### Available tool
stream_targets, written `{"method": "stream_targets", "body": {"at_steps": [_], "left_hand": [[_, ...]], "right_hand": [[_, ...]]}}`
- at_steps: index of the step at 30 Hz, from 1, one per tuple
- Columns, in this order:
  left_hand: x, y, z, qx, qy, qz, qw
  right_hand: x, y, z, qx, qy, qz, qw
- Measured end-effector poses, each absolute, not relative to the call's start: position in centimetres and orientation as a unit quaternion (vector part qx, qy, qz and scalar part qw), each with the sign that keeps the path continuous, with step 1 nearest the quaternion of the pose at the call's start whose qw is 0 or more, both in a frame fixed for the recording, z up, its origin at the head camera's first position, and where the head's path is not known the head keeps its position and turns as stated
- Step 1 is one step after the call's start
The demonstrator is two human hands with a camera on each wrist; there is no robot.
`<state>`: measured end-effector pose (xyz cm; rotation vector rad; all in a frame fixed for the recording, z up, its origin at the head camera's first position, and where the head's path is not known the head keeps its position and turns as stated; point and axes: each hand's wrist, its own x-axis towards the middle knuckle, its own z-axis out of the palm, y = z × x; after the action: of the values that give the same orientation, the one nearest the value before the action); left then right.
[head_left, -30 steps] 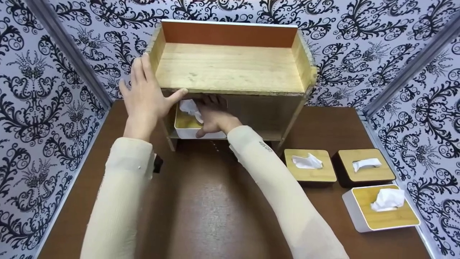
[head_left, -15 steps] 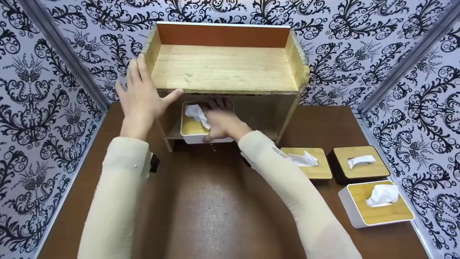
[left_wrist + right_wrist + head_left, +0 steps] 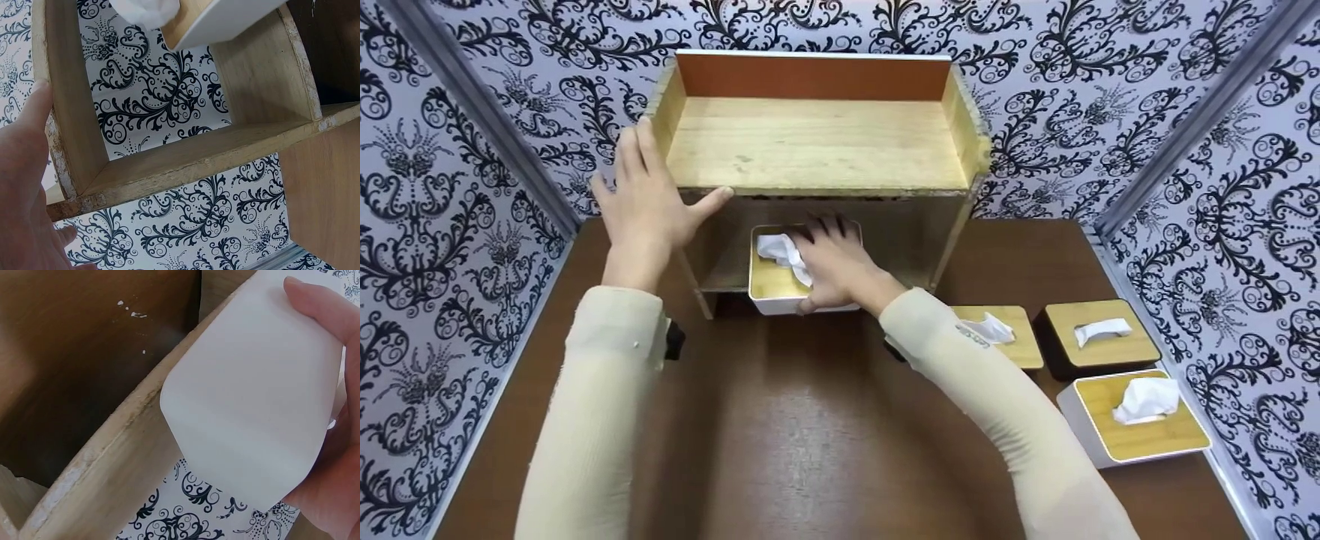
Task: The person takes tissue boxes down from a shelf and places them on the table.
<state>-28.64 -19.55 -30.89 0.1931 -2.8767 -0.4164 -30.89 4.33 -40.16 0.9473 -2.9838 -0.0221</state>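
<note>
A white tissue box with a bamboo lid and a tissue poking out sits at the lower level of a small wooden shelf, its front jutting past the board. My right hand grips this box from above, thumb on the white front face and fingers over the lid toward the back. In the right wrist view the thumb presses on the box's smooth white side. At the shelf's upper left corner rests my left hand, fingers straight along the outer side panel and thumb stretched by the front edge.
To the right on the brown table stand two dark tissue boxes with bamboo lids, one partly behind my right sleeve, the other farther right. A white tissue box stands nearer. Patterned walls enclose the table.
My right hand has drawn the white tissue box forward and to the right, out from under the upper board. The left hand stays at the shelf corner. The whole view has shifted slightly.
</note>
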Motion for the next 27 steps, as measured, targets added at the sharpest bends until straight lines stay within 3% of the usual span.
{"method": "stream_targets", "body": {"at_steps": [27], "left_hand": [[-28.5,-19.5,-30.7,0.064,-0.981,-0.148,0.11]], "right_hand": [[-26.1,9.1,-41.6,0.319,-0.947,-0.023,0.036]]}}
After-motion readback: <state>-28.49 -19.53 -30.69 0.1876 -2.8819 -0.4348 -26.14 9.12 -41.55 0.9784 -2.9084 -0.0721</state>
